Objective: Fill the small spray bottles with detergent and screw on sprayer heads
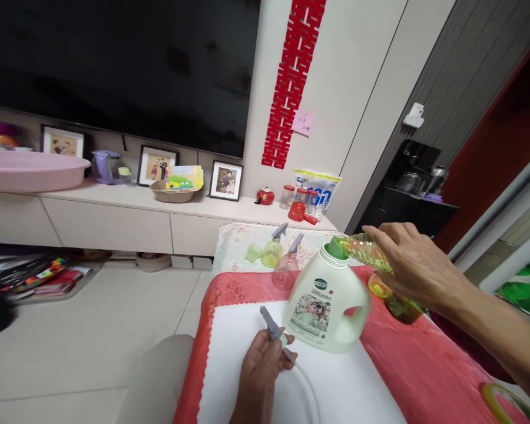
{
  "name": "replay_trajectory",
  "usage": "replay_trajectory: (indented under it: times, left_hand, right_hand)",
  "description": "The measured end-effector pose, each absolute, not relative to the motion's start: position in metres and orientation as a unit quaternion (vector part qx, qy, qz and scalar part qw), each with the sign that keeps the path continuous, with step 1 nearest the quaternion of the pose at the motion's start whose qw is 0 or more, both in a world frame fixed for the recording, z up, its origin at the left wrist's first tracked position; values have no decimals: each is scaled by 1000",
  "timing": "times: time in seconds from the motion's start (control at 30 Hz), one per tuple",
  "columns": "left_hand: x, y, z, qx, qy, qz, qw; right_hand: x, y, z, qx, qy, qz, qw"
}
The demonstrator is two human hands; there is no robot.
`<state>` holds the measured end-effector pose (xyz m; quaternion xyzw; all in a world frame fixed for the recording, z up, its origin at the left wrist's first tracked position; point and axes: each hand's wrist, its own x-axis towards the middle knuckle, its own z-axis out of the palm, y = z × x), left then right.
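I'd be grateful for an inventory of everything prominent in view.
Draped cloth: one, red, foreground
Flat sheet: one, white, on cloth
Handled plastic jug: one, pale green, on sheet
Ridged see-through bottle: one, yellowish, at jug's mouth
Trigger spray bottles: two, yellow-green and pink, left of jug
Nozzle with tube: one, gray and whitish, over sheet
Flat television: one, black, upper left
Framed photos: three, black-edged, below television
Oval basin: one, pink, far left
Openwork strip: one, red, upper centre
Left hand: one, bare, holding nozzle
Right hand: one, bare, holding bottle
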<state>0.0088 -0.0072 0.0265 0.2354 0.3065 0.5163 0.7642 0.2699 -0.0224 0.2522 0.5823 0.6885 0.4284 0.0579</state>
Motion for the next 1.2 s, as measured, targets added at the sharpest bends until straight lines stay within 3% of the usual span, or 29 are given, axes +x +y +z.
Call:
replay_trajectory:
  times: [0.57, 1.2]
  left_hand:
    - [7, -11, 26, 231, 285, 502, 783]
    - [8, -10, 23, 222, 281, 486, 797]
  right_hand:
    - [250, -14, 280, 535, 689, 461, 160]
    - [222, -16, 295, 462, 706, 507, 178]
